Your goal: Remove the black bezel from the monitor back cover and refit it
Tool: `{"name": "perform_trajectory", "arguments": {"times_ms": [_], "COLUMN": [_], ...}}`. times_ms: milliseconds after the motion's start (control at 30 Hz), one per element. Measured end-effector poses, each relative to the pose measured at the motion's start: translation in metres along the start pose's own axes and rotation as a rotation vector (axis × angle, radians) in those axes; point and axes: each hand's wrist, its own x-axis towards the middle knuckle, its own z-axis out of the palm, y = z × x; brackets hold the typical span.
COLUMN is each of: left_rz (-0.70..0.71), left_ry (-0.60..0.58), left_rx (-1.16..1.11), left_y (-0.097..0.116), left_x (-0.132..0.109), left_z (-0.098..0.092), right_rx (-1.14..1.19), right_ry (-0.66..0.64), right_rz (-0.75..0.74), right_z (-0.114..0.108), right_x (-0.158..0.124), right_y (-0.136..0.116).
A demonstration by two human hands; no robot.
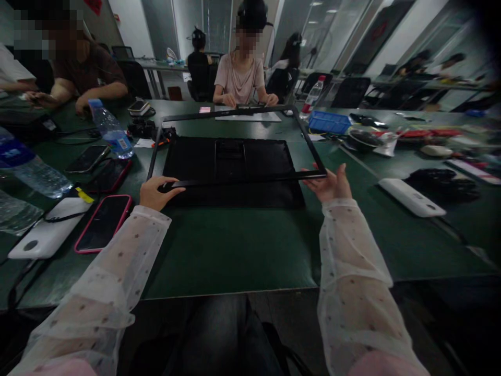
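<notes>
A thin black monitor bezel [238, 181], an open rectangle, is held up over the green table. My left hand [154, 193] pinches its near left corner between thumb and fingers. At the near right corner, my right hand [333, 186] supports the bezel, fingers beneath it and thumb pointing up. Through the bezel's opening I see a black monitor back cover [191, 159] lying on the table, with a recessed section in its middle. The bezel is raised above this cover, and its near bar crosses in front of part of it.
Left on the table [235, 256] are a pink-cased phone [105, 223], a white power bank [49, 230] and water bottles [111, 130]. A blue basket [329, 122] and a white device [410, 197] lie right. Across the table sits a person [240, 73].
</notes>
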Motion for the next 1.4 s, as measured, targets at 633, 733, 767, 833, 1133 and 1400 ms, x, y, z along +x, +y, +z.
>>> {"name": "perform_trajectory", "arguments": {"times_ms": [633, 733, 767, 833, 1133, 1400], "left_rz": [0.072, 0.083, 0.091, 0.101, -0.301, -0.317], "left_ry": [-0.393, -0.388, -0.386, -0.354, -0.078, -0.155], "left_rx": [0.276, 0.222, 0.192, 0.135, 0.307, 0.398], "left_y": [0.004, 0.001, -0.001, -0.003, -0.027, -0.02], "left_x": [-0.003, -0.003, -0.003, -0.001, 0.006, 0.007], "left_z": [-0.004, -0.003, -0.003, -0.003, 0.001, -0.001], "right_rx": [-0.966, -0.935, -0.927, -0.918, -0.875, -0.873], "right_ry": [0.186, 0.147, 0.14, 0.134, 0.104, 0.093], "right_rz": [-0.452, -0.402, -0.389, -0.368, -0.374, -0.334], "right_z": [0.005, 0.005, 0.005, 0.003, -0.002, 0.008], "right_x": [0.013, 0.015, 0.017, 0.02, 0.023, 0.011], "right_y": [0.068, 0.074, 0.076, 0.078, 0.083, 0.07]}}
